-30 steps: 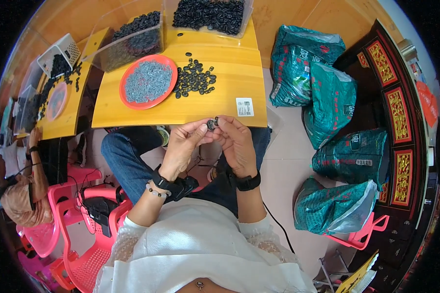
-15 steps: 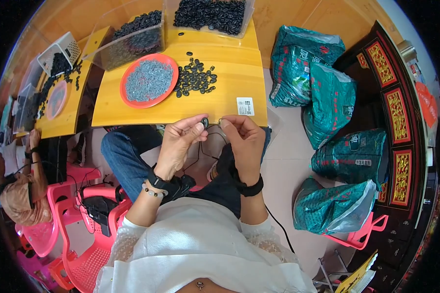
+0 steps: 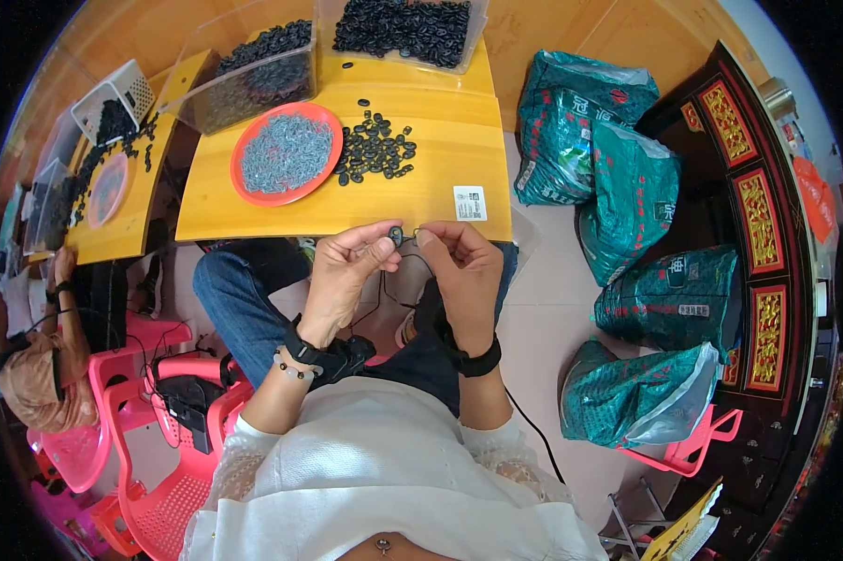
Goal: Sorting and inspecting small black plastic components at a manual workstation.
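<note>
At the left hand's point(image 3: 345, 271) two o'clock, we see thumb and finger pinching a black oval piece point(image 3: 396, 236); at the right hand's point(image 3: 464, 271) ten o'clock, fingertips press on a small piece point(image 3: 417, 232), too tiny to identify. A loose pinch could drop either floorward point(image 3: 545, 337). Beyond, at eleven, lie loose black ovals point(image 3: 374, 151); at ten, a red plate point(image 3: 276, 199).

A glossy black oval piece point(image 3: 396, 236) sat pinched in the left fingers point(image 3: 381, 248), broad face showing; a tiny, indistinct bit point(image 3: 417, 231) showed at the right fingers point(image 3: 429, 240).
</note>
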The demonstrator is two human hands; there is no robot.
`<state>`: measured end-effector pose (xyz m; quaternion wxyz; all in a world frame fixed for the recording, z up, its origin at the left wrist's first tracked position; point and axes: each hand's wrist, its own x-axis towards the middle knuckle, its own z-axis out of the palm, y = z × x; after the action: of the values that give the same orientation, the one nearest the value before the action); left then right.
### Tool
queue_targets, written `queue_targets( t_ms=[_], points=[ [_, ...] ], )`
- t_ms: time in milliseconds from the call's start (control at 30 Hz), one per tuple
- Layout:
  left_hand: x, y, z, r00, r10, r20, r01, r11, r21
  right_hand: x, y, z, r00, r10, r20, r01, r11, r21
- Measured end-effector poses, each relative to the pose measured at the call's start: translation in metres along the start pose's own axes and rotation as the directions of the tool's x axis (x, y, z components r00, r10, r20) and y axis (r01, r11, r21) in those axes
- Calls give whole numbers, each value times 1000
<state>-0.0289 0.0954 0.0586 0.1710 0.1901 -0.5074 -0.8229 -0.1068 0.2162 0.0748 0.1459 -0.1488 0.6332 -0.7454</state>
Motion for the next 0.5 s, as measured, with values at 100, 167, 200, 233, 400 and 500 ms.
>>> queue_targets(
  t_ms=[100,167,200,233,400,500],
  points=[
    [0,0,0,1000,3,4,-3,1000,6,-1,0,0,1000,1,1,-1,1000,9],
    [0,0,-2,1000,10,11,-10,1000,7,-1,1,0,1000,4,3,-4,1000,7],
    [-1,0,-2,1000,10,11,-10,1000,7,-1,1,0,1000,3,3,-3,1000,-1],
    [-1,0,-1,1000,10,9,-10,1000,7,-1,1,0,1000,2,4,-2,1000,-9],
    [-2,1,-2,1000,1,-5,-1,1000,-4,-2,-1,1,1000,3,9,-3,1000,-31],
    [-3,0,-3,1000,11,2,-11,1000,0,-3,0,1,1000,3,16,-2,999,-33]
  ],
)
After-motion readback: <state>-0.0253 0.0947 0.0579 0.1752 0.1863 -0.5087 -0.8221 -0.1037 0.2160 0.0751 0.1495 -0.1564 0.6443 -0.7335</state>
